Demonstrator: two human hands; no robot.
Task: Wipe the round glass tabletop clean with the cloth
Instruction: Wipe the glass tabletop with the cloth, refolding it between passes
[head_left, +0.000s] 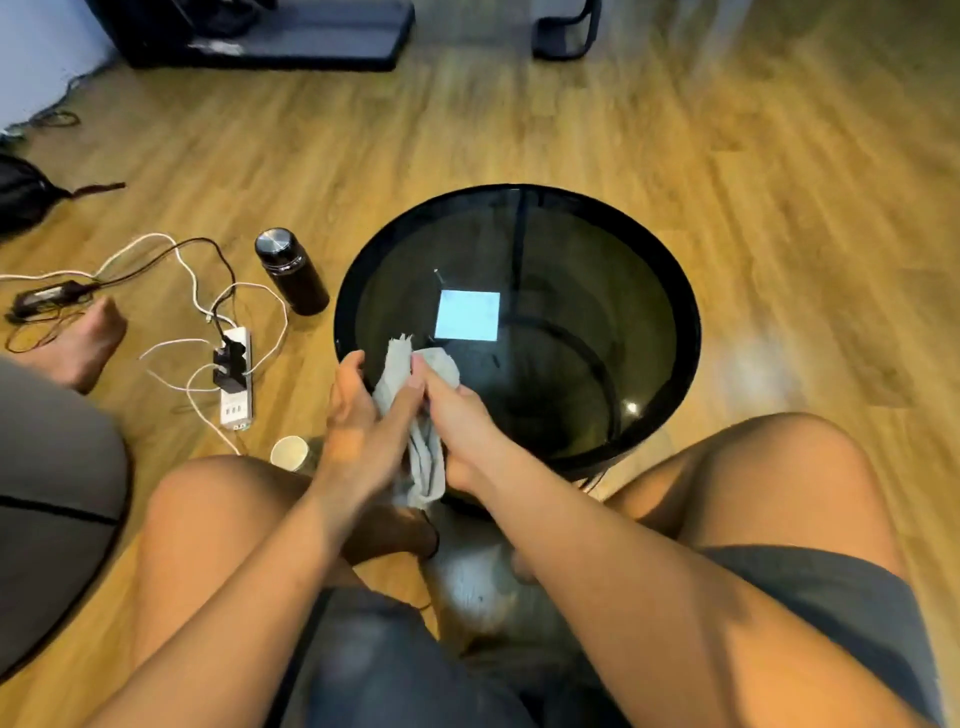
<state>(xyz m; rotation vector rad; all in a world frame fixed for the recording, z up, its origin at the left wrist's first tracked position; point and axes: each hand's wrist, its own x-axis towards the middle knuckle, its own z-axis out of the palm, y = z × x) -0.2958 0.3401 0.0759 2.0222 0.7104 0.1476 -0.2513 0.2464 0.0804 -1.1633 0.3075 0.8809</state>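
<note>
Hands gripping cloth (423, 415) together, left hand (358, 410) and right hand (457, 421) bunching it over near rim of table (519, 249), likely gathering wad before wiping.

One head-worn wide-angle view, looking forward and steeply down from a seated person. Close range: both forearms and bare knees fill the lower frame, the round tabletop (680, 332) sits centre just beyond the knees. Wooden floor (779, 156) stretches to the top edge, its lines bowed by the lens.
</note>
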